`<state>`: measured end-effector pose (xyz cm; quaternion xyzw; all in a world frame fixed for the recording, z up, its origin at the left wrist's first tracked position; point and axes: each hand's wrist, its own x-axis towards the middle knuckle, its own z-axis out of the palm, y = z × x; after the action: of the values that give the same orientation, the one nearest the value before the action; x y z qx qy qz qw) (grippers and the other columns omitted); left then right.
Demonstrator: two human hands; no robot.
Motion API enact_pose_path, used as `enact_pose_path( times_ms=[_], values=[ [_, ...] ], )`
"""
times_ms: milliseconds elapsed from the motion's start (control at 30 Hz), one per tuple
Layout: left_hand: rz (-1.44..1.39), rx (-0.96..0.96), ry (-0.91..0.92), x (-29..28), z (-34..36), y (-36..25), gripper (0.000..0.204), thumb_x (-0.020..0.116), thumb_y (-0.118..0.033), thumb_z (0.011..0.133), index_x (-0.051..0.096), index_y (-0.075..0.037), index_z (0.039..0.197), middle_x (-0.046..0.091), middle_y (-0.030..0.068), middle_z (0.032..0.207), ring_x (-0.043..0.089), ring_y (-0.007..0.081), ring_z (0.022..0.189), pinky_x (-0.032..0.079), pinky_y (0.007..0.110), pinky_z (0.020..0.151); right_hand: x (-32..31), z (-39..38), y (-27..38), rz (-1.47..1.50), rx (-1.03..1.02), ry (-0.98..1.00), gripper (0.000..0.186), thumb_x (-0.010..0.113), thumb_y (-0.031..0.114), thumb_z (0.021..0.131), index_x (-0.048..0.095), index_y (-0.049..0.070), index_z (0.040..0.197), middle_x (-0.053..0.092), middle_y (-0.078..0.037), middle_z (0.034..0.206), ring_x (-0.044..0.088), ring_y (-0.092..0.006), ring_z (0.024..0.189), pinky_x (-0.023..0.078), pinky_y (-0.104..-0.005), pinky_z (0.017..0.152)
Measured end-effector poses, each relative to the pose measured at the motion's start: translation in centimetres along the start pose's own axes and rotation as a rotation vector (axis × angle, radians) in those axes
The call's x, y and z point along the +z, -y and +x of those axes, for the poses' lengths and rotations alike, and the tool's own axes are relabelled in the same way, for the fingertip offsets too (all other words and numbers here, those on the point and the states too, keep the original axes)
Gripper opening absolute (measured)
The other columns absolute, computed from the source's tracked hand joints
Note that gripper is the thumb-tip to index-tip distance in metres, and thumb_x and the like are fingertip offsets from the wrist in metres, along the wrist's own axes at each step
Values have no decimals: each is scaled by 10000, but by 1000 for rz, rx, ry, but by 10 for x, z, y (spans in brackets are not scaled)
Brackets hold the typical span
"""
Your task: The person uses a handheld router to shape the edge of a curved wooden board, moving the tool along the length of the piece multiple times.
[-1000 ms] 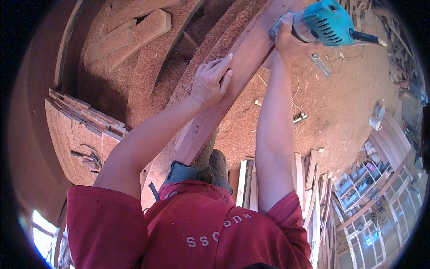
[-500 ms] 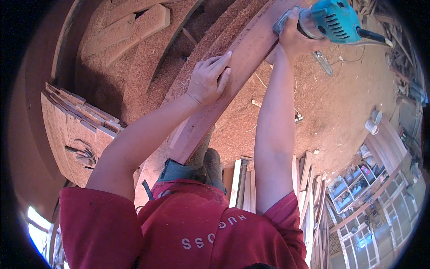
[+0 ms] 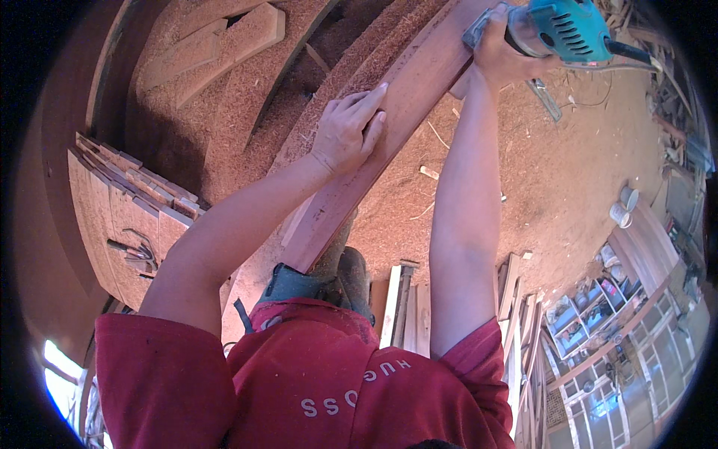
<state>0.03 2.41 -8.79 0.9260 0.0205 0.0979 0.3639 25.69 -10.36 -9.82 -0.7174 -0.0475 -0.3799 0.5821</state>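
My left hand (image 3: 350, 129) lies on a long reddish-brown plank (image 3: 410, 102) that runs diagonally from near my waist toward the top right, its fingers stretched along the face. At the plank's far edge my right hand (image 3: 499, 58) grips a teal power tool (image 3: 568, 34) with a clear-grey base and a black cord; the base rests at the plank's edge, partly hidden by the fingers. A layer of wood shavings covers the boards (image 3: 336, 86) just left of the plank.
Loose cut boards (image 3: 217, 56) lie at the upper left. A stack of panels (image 3: 101, 217) holds hand tools (image 3: 138, 254). Timber lengths (image 3: 508, 292) lie at lower right, near a compartmented tray (image 3: 587, 314) and white buckets (image 3: 621, 209). Cords and scraps lie on the dusty floor (image 3: 561, 172).
My right hand and the teal tool have shifted a little up and to the right along the plank. My left hand stays on the plank, nearly in the same spot.
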Motion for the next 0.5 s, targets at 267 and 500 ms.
enact_pose_path(
  times_ms=[267,500],
  values=[
    [-7,5,4,1,2,-2,472,583,-193,1013,549,18,1434,670,221,1291,650,358,1169,488,454,966,0,10,-1,-70,85,7,969,904,272,737,357,-58,1465,608,-215,1206,653,-281,1054,537,-448,927],
    [-4,-1,7,0,2,0,475,588,-190,1008,547,22,1431,663,218,1312,647,357,1180,487,456,977,12,15,7,48,117,-8,959,910,288,712,407,-50,1456,609,-236,1245,650,-322,1095,525,-452,960]
  ],
)
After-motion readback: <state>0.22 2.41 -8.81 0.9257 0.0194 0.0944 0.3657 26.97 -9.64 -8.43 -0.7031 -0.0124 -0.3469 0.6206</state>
